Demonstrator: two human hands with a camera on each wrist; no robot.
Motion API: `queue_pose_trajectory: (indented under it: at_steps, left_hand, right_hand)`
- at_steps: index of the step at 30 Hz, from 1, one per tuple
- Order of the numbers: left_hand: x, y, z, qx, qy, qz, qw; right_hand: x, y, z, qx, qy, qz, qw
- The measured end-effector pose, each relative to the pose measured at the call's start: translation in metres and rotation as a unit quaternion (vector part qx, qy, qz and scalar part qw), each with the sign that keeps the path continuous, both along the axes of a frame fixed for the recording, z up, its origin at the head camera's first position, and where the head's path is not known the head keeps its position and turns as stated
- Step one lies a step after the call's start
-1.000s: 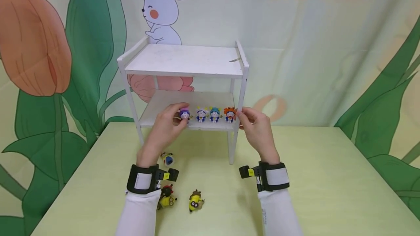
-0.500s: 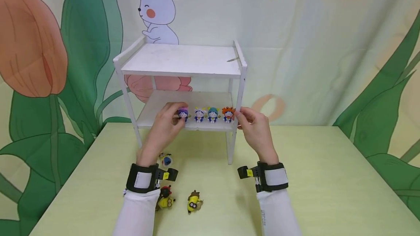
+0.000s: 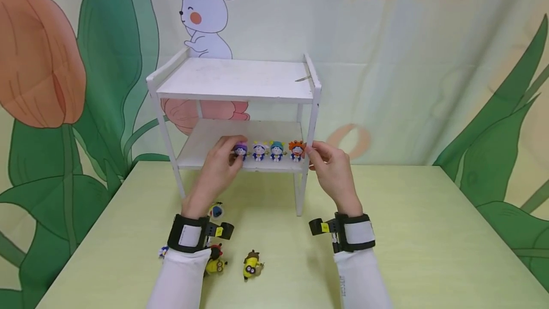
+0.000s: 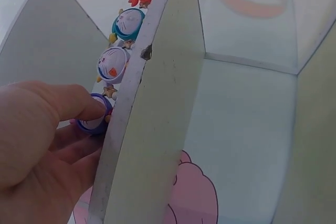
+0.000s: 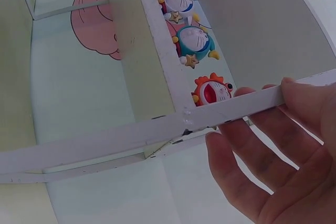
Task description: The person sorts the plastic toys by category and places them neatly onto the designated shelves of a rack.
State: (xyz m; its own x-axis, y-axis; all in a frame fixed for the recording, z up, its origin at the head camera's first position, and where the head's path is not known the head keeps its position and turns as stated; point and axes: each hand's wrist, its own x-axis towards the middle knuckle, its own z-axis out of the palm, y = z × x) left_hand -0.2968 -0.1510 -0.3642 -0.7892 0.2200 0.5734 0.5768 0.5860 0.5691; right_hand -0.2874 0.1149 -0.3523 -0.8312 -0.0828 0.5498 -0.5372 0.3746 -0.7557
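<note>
My left hand point(image 3: 216, 166) pinches a small figurine with a purple hat point(image 3: 240, 149) at the front of the white rack's lower shelf point(image 3: 201, 156). To its right, three similar figurines stand in a row: one with a white hat point(image 3: 259, 151), one with a teal hat point(image 3: 276, 151) and one with an orange crab hat point(image 3: 296, 150). My right hand point(image 3: 334, 168) is at the rack's front right post point(image 5: 257, 103). In the right wrist view its thumb lies against the post, and its fingers pass behind, fingertips beside the crab-hat figurine.
On the table point(image 3: 407, 228) lie a yellow figurine with a brown hat point(image 3: 252, 266), another yellow figurine point(image 3: 216, 266) beside a red-and-black one, and a blue-and-white one point(image 3: 217, 211). My left forearm partly covers some. The rack's top shelf point(image 3: 236, 77) overhangs the figurine row.
The purple-hat figurine has shifted slightly right with my left hand, closer to the white-hat one. My right hand stays at the post. The head view has drifted a little.
</note>
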Motion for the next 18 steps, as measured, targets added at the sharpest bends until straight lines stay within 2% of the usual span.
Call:
queue_pose_trajectory:
  at_steps: [18]
  left_hand:
    - [-0.0037,0.0042,-0.0042,0.015,0.022,0.02,0.9995]
  right_hand:
    - [0.0001,0.0005,-0.0009,0.0,-0.001,0.002,1.0]
